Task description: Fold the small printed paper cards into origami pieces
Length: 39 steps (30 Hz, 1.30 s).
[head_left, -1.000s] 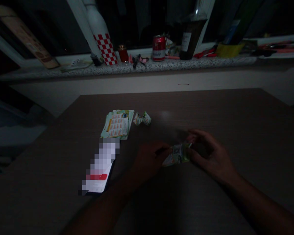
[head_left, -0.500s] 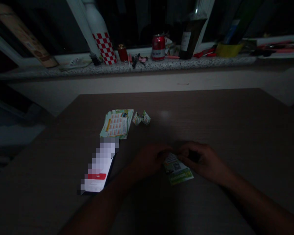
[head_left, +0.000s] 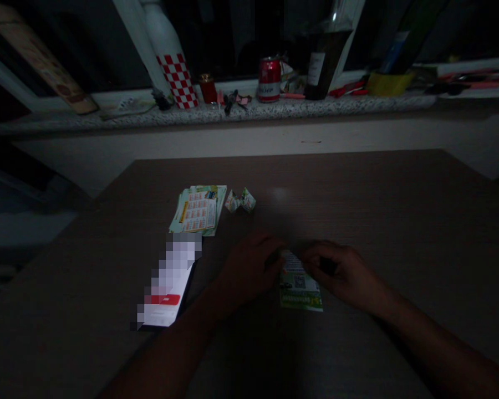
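Note:
A small green-and-white printed paper slip (head_left: 300, 285) with a square code on it lies between my hands over the table. My left hand (head_left: 253, 263) pinches its left edge near the top. At its upper right edge, the thumb and fingers of my right hand (head_left: 341, 269) are closed on the same slip. Up and to the left, a folded paper bow shape (head_left: 240, 200) with a similar print rests on the table. Beside it lies a stack of printed slips (head_left: 198, 211). The room is dim, so fingertip detail is hard to see.
A lit phone (head_left: 166, 288), partly blurred out, lies left of my left forearm on the brown table (head_left: 378, 188). Behind, a granite windowsill (head_left: 283, 111) holds a checkered bottle (head_left: 179, 80), a red can (head_left: 269, 80), a dark bottle (head_left: 316, 69) and a yellow tape roll (head_left: 388, 84).
The slip has turned so that its green strip now faces me. My right hand has moved down and left, closer to my left hand, and its fingers have closed on the slip's upper edge.

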### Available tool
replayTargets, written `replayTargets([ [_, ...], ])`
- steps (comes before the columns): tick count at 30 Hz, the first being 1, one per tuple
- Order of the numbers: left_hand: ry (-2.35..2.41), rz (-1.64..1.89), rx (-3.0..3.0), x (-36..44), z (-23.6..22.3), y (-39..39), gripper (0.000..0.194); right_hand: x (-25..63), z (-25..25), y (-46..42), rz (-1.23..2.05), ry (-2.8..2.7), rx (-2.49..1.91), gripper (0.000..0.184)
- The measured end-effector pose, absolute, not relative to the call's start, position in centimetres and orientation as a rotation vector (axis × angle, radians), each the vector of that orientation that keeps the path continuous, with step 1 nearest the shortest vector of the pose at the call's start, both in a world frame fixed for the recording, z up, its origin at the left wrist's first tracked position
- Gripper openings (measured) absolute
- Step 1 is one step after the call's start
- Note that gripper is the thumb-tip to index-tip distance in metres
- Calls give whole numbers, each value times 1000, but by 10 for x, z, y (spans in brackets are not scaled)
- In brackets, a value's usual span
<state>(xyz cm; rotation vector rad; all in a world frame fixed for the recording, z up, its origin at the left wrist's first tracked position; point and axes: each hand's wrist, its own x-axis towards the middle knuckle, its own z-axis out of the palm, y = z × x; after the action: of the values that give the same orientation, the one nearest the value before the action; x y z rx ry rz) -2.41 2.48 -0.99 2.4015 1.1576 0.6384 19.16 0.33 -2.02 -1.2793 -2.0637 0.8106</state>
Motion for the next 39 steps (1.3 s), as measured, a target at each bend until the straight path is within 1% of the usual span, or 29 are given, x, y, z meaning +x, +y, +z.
replayTargets([
  [3, 1013, 571, 2486, -22, -1, 15, 35, 193, -22, 4, 829, -1987, -1328, 9],
  [7, 850, 428, 2620, -14, 4, 3, 40, 193, -23, 4, 865, -1930, -1353, 10],
  [10, 834, 373, 2713, -8, 0, -2, 45, 194, -22, 3, 853, -1925, -1360, 10],
  [16, 871, 334, 2831, -5, -4, -3, 33, 195, -20, 3, 832, -1939, -1375, 13],
  [20, 827, 273, 2861, -6, -1, -1, 25, 196, -18, 3, 803, -1977, -1379, 12],
  [24, 777, 294, 2865, -6, -2, -2, 18, 197, -19, 5, 782, -1996, -1382, 14],
  [31, 796, 273, 2850, -7, -1, -3, 20, 201, -22, 6, 748, -2066, -1358, 16],
  [39, 831, 242, 2838, -13, -5, 4, 15, 201, -20, 7, 692, -2177, -1302, 16],
])
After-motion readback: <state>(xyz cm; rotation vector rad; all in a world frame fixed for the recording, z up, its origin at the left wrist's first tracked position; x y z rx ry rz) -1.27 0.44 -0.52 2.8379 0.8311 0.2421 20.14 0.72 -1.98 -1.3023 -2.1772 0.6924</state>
